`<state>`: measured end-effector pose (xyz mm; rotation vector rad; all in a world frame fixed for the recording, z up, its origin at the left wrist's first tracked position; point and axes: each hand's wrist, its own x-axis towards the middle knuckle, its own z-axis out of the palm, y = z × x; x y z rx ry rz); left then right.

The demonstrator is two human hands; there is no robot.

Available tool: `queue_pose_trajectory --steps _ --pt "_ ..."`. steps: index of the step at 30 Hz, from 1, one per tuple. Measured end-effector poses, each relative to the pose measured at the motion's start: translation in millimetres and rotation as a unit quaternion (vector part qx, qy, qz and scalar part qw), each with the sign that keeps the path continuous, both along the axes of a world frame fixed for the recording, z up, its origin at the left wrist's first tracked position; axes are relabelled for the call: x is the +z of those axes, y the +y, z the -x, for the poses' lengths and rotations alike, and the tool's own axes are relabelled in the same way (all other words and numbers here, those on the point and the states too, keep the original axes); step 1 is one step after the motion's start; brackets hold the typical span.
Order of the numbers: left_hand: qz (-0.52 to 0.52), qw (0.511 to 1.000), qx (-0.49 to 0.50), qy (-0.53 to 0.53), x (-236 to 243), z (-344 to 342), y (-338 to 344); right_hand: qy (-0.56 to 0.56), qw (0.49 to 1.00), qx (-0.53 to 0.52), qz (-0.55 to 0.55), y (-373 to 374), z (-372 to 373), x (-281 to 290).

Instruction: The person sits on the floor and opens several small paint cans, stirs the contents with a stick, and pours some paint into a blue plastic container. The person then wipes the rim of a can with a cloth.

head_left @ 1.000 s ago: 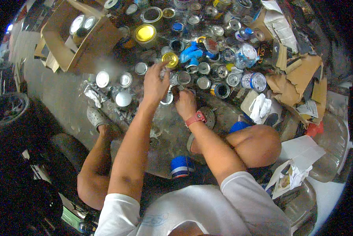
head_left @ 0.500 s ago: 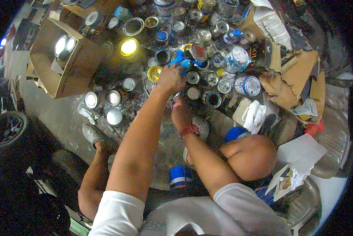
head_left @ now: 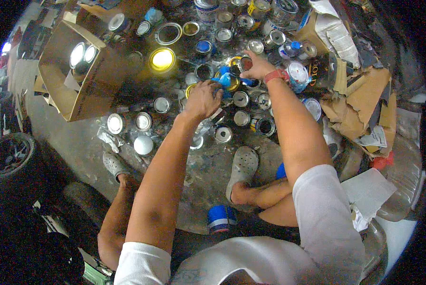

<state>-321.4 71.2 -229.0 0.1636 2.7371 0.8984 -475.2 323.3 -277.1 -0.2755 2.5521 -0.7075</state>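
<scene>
Blue cloth or wrapper [head_left: 225, 80]: 1 item, bright blue, crumpled and soft-looking. It lies among the small round paint tins on the dirty floor, just beyond the knuckles of the left hand [head_left: 202, 99], which is curled over its near edge and touching it. Part of it is hidden under the fingers, so its full shape cannot be told.

Yellow-rimmed tin [head_left: 234, 62]: 1 item, round, open-topped, upright, with a dark inside. It stands just behind the blue piece. The right hand [head_left: 257, 67] rests beside it, fingers spread toward its rim; whether they grip it cannot be told.
</scene>
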Motion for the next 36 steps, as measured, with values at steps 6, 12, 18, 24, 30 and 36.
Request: queue_pose_trajectory --steps 6,12,18,24,30,36 --pt "-0.157 0.983 0.099 0.012 13.8 0.4 -13.2 -0.048 0.997 0.024 0.059 3.6 15.9 -4.3" --pt "-0.307 0.935 0.175 0.007 26.4 -1.6 -32.5 -0.121 0.961 -0.160 0.191 10.5 4.4 20.3" --pt "-0.374 0.895 0.243 0.005 60.4 -20.7 -37.0 -0.246 0.814 -0.296 0.435 41.1 -7.7 40.0" --pt "-0.410 0.862 0.291 0.060 85.5 -80.9 -57.4 -0.189 0.615 -0.474 0.601 6.4 -37.9 49.9" --pt "-0.401 0.847 0.349 0.027 105.4 -139.6 -70.3 -0.178 0.635 -0.497 0.564 -83.8 30.5 60.8" --pt "-0.422 0.830 0.359 0.059 102.1 -180.2 -90.7 -0.047 0.763 -0.226 0.604 -209.7 94.6 279.3"
